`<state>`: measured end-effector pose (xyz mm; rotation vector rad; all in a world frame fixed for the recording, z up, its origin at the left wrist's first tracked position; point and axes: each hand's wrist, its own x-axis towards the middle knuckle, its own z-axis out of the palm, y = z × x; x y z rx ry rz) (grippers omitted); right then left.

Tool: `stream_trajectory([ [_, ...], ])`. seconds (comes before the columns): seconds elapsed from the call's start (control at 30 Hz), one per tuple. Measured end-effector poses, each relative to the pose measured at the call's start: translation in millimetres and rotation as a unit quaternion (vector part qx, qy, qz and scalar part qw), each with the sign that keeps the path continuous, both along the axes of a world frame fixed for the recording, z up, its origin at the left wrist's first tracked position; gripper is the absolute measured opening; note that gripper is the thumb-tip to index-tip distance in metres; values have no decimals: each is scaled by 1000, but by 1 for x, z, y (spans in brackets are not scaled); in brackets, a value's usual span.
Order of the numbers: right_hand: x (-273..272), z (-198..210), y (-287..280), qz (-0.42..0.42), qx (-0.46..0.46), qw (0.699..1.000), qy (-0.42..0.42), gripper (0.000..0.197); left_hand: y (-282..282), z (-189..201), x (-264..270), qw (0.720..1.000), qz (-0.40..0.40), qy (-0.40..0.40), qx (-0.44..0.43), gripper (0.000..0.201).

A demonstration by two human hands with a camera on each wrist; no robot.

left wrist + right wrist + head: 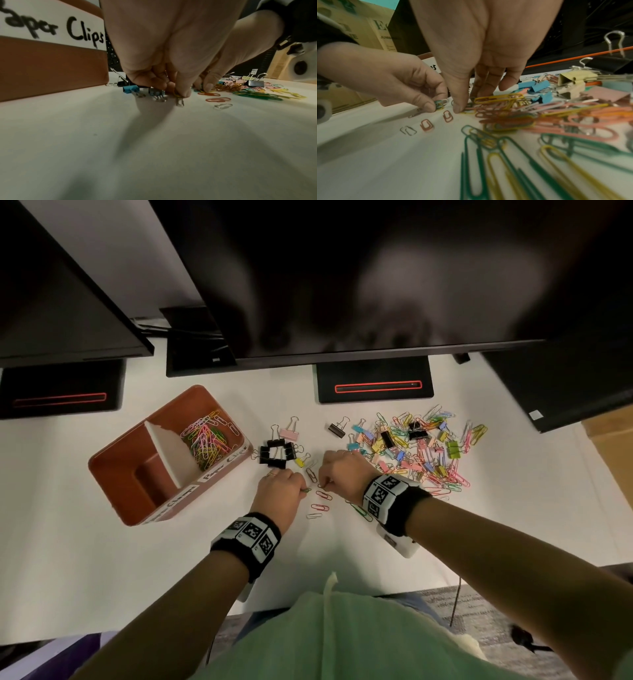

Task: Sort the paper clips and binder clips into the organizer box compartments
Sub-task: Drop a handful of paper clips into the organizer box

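Note:
The brown organizer box (113, 474) stands at the left; its far compartment, labelled "Paper Clips" (51, 31), holds several coloured paper clips (205, 440). My left hand (303, 489) pinches a small bundle of paper clips (439, 104) just above the table. Close to its right, my right hand (323, 483) has thumb (458, 106) and fingers curled down onto a small paper clip (468, 111) lying on the table. Three small loose paper clips (320, 505) lie just in front of both hands. The main mixed pile of paper clips and binder clips (421, 450) spreads to the right.
Black binder clips linked in a square (277, 453) sit beside the box, with pink (289, 433) and yellow (299, 462) binder clips near. Monitor stands (375, 386) and screens close off the back. Long green and yellow paper clips (488, 155) lie under my right wrist.

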<state>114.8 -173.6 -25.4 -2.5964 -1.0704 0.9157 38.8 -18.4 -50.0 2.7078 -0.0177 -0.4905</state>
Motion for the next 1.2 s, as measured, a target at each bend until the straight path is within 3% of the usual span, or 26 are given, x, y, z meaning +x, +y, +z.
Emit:
stream_trajectory([
  [0.23,-2,-1,5,-8,-8,1000,17,20,3,-1,-6,999,2,-17,43,16],
  [0.43,-4,-2,11,19,-53,998,-13,23,4,2,-10,996,-16,-53,66,3],
  [0.53,-7,-4,12,36,-58,997,-20,22,6,5,-11,997,-16,-59,56,6],
  [0.67,-2,2,11,42,-43,998,-11,19,23,29,-7,992,53,-98,-53,7],
  [0.8,13,34,38,-13,48,999,12,17,64,74,-3,962,174,-158,-141,10],
  [0.93,24,76,97,-26,166,986,7,16,113,109,0,934,273,-194,-123,10],
  [1.07,26,94,161,-21,210,978,-5,19,142,113,2,923,342,-148,-93,18],
  [1.13,24,94,177,-22,203,979,6,31,149,110,-1,929,340,-129,-66,26],
  [1.2,24,94,173,-44,222,974,15,40,150,110,-7,934,313,-166,-56,27],
])
